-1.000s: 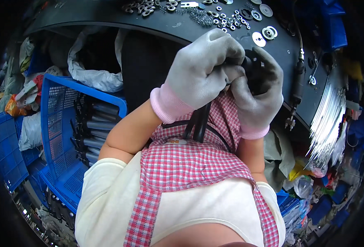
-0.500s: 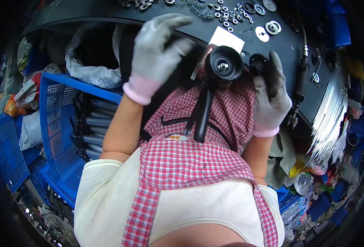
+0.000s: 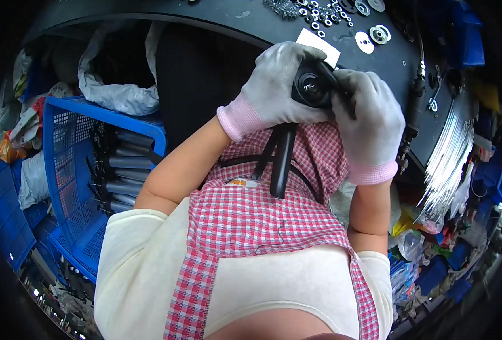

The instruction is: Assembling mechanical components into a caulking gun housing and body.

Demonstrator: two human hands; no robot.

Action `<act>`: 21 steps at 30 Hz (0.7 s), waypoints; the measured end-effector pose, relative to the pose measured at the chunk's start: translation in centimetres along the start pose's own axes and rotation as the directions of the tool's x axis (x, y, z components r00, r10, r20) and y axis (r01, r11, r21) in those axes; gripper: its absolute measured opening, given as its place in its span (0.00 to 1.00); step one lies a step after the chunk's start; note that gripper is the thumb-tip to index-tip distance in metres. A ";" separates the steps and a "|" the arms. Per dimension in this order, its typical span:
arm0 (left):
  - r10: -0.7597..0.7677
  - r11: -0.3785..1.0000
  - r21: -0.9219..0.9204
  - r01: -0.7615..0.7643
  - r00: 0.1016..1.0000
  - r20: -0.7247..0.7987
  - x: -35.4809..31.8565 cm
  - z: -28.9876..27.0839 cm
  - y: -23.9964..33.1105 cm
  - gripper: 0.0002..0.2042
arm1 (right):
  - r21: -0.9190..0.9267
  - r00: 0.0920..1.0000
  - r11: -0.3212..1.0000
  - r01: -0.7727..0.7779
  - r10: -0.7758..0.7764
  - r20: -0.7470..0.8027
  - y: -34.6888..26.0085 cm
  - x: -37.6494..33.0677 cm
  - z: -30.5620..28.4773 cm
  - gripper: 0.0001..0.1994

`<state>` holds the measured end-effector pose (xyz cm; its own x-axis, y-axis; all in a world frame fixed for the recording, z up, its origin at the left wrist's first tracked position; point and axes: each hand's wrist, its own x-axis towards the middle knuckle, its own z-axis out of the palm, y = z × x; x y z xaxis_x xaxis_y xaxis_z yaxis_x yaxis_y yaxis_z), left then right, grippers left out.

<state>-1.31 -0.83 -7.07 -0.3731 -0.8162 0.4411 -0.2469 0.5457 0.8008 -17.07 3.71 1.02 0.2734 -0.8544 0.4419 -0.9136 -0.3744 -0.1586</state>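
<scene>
A black cup-shaped housing with a black tubular handle is in front of my body, the handle pointing toward me. My left hand, in a grey glove with a pink cuff, is closed round the housing from the left. Over the housing's mouth lies a smaller black round part with a shiny metal piece in its middle. My right hand, gloved the same way, has its fingers closed on this round part's right side. Both hands hide much of the housing and the exact fit between the two pieces.
On the dark workbench are several small metal rings, springs, metal discs and a white card. A bundle of thin metal rods lies at right. A blue basket with several dark tubes stands at left.
My left hand has come down from the upper left, where it was free, and closed on the housing. My right hand has brought the round part left onto the housing's mouth.
</scene>
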 end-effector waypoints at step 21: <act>0.025 0.998 -0.062 -0.030 0.997 -0.077 -0.6 0.7 -0.5 0.35 | -0.118 0.970 0.975 0.186 -0.163 0.182 -1.1 -1.2 -0.9 0.20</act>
<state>-1.59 -0.49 -7.96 -0.3096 -0.8144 0.4907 -0.1798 0.5569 0.8109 -16.69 5.50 1.42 0.4688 -0.8331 0.2936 -0.8758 -0.4815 0.0321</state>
